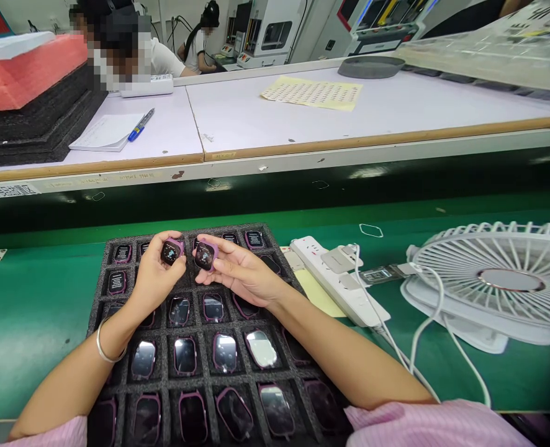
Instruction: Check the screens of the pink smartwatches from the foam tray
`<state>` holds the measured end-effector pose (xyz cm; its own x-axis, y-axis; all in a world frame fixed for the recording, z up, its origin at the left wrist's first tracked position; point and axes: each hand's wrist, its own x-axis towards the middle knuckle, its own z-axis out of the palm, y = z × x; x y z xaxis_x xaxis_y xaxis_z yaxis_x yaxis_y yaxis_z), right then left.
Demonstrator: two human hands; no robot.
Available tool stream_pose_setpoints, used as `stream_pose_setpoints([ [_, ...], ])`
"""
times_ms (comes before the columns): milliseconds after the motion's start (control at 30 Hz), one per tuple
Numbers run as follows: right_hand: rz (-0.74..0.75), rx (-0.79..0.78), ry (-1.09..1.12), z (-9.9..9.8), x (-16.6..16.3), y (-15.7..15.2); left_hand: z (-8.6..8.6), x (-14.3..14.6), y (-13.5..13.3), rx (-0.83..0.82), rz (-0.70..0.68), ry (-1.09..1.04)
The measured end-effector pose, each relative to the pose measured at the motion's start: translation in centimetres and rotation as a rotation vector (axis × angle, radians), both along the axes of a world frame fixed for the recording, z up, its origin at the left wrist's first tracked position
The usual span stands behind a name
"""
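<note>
My left hand [156,273] is closed on a purple-framed smartwatch body [171,251] whose screen is lit. A second lit smartwatch body [205,254], also purple at the edge, sits between the fingers and thumb of my right hand [240,270]. Both are held side by side, a little apart, above the far part of a black foam tray [163,372]. Square pockets in the tray hold several more watch bodies, such as a dark one [185,355]. Some in the far rows show white text on their screens. My forearms hide part of the tray.
Right of the tray lie a white power strip [335,279] with cables and a white fan [498,279]. A raised shelf [238,133] behind bears a notepad [107,131], a pen [141,125], a yellow label sheet [312,93] and stacked foam [28,81]. Two people sit beyond.
</note>
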<state>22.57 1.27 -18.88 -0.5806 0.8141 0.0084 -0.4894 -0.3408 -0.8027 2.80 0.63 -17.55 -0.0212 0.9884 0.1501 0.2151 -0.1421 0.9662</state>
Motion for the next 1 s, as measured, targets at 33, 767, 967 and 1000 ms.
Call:
stream_pose_setpoints([
  [33, 0.001, 0.005, -0.006, -0.04, 0.02, 0.00, 0.04, 0.01, -0.03, 0.000, 0.000, 0.006],
  [767, 0.013, 0.045, -0.016, -0.26, -0.28, -0.14, 0.22, 0.10, -0.13, -0.009, -0.026, 0.031],
  [967, 0.012, 0.041, -0.026, -0.40, -0.27, -0.12, 0.00, 0.06, -0.08, -0.004, -0.026, 0.034],
  [1000, 0.015, 0.042, -0.028, -0.40, -0.28, -0.14, 0.01, 0.07, -0.11, -0.007, -0.027, 0.035],
])
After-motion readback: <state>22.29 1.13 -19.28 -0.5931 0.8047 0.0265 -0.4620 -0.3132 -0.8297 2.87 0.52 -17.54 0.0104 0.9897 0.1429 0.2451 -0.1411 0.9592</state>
